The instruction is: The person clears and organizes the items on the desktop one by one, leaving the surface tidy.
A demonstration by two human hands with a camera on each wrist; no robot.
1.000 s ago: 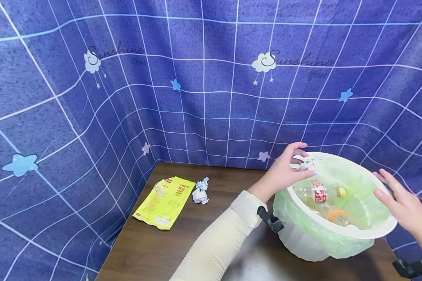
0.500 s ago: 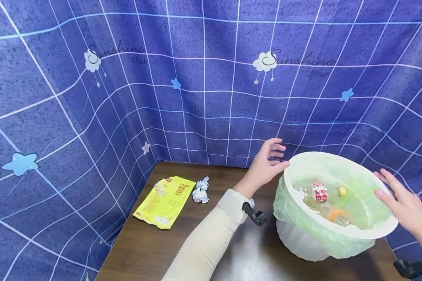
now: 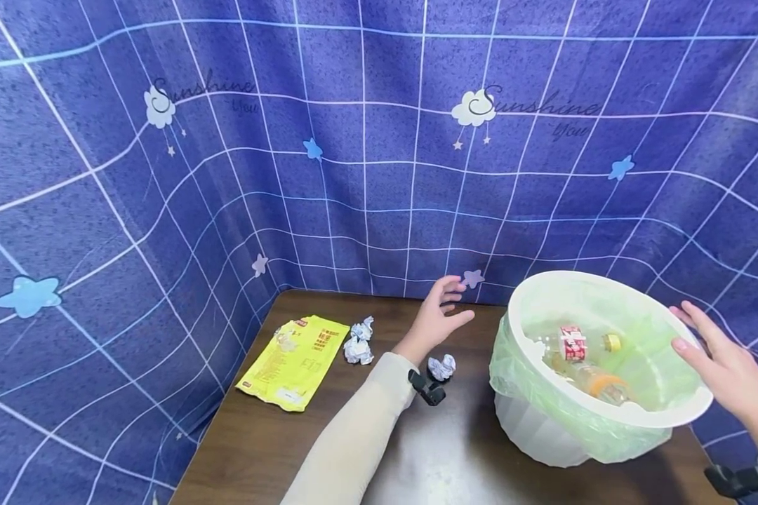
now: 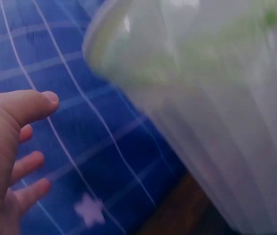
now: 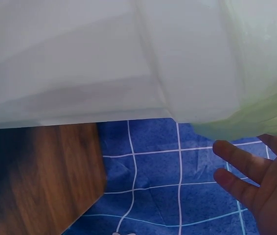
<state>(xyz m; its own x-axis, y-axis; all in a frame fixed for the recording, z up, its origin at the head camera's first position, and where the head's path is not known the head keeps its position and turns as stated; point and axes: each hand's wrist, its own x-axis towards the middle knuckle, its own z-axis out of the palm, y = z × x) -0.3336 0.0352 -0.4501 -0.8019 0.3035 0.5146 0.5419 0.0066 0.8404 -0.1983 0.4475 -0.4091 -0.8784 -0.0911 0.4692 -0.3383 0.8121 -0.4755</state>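
My left hand (image 3: 432, 324) hovers over the back of the table, fingers loosely spread and holding nothing. Just below it, by the wrist strap, lies a crumpled paper ball (image 3: 442, 367). On the right stands a white trash bin (image 3: 537, 431) with a green liner bag (image 3: 653, 351) folded over its rim. Inside are plastic bottles, one with a red label (image 3: 573, 343) and one with an orange band (image 3: 606, 386). My right hand (image 3: 733, 372) rests at the bin's right rim. In the right wrist view its fingers (image 5: 243, 164) are fairly straight beneath the liner.
Farther left on the wooden table (image 3: 461, 449) lie a flat yellow food packet (image 3: 297, 361) and crumpled paper (image 3: 358, 342) beside it. A blue grid-patterned curtain (image 3: 391, 182) hangs behind the table and along its left side.
A second ago my left hand held crumpled paper over the bin. It let go and moved left, and a paper ball on the table came into view. My right hand stayed put.
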